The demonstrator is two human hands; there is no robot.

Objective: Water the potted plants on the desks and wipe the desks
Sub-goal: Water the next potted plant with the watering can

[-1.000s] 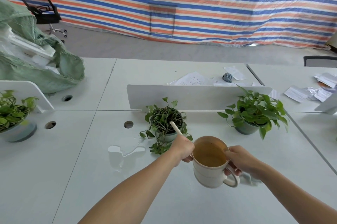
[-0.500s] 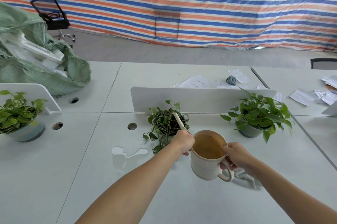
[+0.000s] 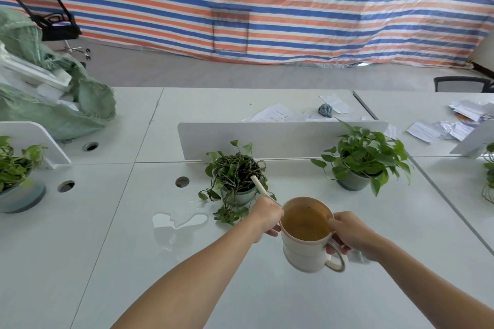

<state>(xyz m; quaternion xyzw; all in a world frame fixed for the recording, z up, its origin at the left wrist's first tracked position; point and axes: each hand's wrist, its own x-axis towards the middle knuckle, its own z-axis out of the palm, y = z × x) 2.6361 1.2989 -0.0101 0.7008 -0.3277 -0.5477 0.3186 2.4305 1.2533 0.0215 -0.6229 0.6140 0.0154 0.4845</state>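
My right hand (image 3: 347,232) grips the handle of a cream mug (image 3: 304,251) holding brownish water, lifted above the white desk (image 3: 107,261). My left hand (image 3: 267,217) holds a white spoon-like stick (image 3: 258,186) whose free end points up toward the sparse potted plant (image 3: 236,176) just behind it. A fuller leafy potted plant (image 3: 361,160) stands to the right. Another plant (image 3: 13,168) in a grey pot sits at the left edge. A water puddle (image 3: 176,220) lies on the desk left of the mug. A bit of pale cloth (image 3: 358,257) shows under my right hand.
A low white divider (image 3: 280,138) runs behind the two plants. Papers (image 3: 278,113) and a small blue crumpled lump (image 3: 325,110) lie on the far desk, with more papers (image 3: 449,125) at right. A green sack (image 3: 48,93) sits far left. Cable holes (image 3: 182,181) dot the desk.
The view has shifted slightly. Both hands with the mug and stick have stayed in front of the sparse plant, the mug edging a little closer to it.
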